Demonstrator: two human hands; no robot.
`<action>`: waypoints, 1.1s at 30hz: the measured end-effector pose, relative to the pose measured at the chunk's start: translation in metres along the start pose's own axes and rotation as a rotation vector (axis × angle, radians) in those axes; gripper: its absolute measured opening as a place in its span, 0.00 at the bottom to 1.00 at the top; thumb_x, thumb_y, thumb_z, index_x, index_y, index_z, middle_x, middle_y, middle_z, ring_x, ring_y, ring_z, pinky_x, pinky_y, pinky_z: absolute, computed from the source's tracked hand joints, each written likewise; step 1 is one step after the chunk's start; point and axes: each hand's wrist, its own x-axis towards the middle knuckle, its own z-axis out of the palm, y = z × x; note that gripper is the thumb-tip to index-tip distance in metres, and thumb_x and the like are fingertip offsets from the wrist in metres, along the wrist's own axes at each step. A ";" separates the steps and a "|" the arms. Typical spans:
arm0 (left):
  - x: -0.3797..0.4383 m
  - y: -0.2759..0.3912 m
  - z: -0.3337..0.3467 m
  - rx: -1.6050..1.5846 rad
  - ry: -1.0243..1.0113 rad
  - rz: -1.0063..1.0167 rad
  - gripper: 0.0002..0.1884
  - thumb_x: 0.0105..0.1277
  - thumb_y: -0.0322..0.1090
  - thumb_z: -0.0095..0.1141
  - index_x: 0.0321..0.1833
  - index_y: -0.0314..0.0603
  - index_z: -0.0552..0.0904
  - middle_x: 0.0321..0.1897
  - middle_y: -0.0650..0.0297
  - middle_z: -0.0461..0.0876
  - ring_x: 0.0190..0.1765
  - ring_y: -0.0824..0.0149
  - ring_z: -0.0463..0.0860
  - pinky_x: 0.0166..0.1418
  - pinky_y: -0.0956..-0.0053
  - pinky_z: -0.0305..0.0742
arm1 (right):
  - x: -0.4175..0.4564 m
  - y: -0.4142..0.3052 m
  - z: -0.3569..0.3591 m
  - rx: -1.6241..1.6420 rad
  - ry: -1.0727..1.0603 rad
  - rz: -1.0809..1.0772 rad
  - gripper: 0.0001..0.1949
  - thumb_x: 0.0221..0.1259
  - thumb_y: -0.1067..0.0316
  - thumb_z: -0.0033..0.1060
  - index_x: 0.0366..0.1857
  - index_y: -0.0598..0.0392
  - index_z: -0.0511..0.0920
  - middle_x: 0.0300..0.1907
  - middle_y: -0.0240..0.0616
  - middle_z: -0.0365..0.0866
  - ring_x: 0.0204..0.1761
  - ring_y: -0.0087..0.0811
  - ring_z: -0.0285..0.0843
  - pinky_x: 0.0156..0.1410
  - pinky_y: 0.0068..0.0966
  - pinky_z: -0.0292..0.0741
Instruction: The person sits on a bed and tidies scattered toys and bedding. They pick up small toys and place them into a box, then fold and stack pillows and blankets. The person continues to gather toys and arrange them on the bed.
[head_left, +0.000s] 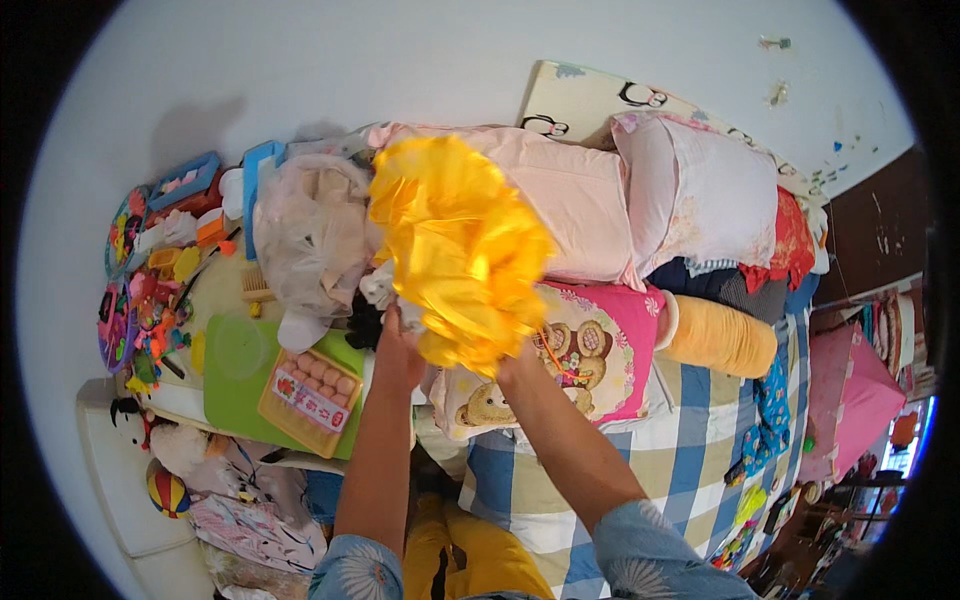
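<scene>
A shiny, crumpled yellow satin-like cloth (465, 247) is held up before me, above the bed and the side table. My right hand (517, 364) grips its lower right edge, with the fingers partly hidden by the folds. My left hand (401, 349) is at its lower left, closed around whitish material (409, 315) beside the cloth; the fingertips are hidden. Behind the left hand lie a black fluffy thing (364, 322) and a clear plastic bag (315, 232) with beige contents. A bear-print pillow (600, 322) lies beyond my right hand.
A green mat (236, 375) bears an egg carton (311, 401). Small toys (154, 322) crowd the table's left end. Pink bedding (585, 195), a pale pillow (724, 195) and an orange bolster (720, 335) lie on the checked bed (675, 450). A ball (168, 489) sits lower left.
</scene>
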 end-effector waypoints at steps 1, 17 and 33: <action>0.011 -0.005 -0.020 0.140 0.145 -0.045 0.32 0.80 0.56 0.38 0.80 0.48 0.54 0.77 0.58 0.60 0.76 0.54 0.62 0.77 0.52 0.59 | 0.014 -0.003 -0.001 -0.041 -0.027 0.041 0.23 0.74 0.47 0.50 0.62 0.51 0.72 0.58 0.40 0.80 0.58 0.42 0.80 0.63 0.45 0.79; 0.102 -0.066 -0.052 2.454 -0.113 0.042 0.33 0.72 0.52 0.48 0.79 0.58 0.61 0.82 0.59 0.49 0.83 0.50 0.46 0.79 0.36 0.37 | -0.134 -0.018 -0.191 0.120 0.775 -0.161 0.22 0.72 0.50 0.57 0.61 0.50 0.73 0.56 0.39 0.80 0.54 0.40 0.82 0.58 0.43 0.80; 0.107 -0.090 -0.072 2.333 -0.220 0.243 0.44 0.66 0.58 0.54 0.78 0.39 0.59 0.82 0.50 0.46 0.82 0.46 0.43 0.80 0.39 0.39 | -0.077 -0.135 0.113 -0.209 0.211 -0.829 0.21 0.72 0.60 0.55 0.64 0.56 0.71 0.59 0.39 0.78 0.62 0.31 0.76 0.68 0.32 0.73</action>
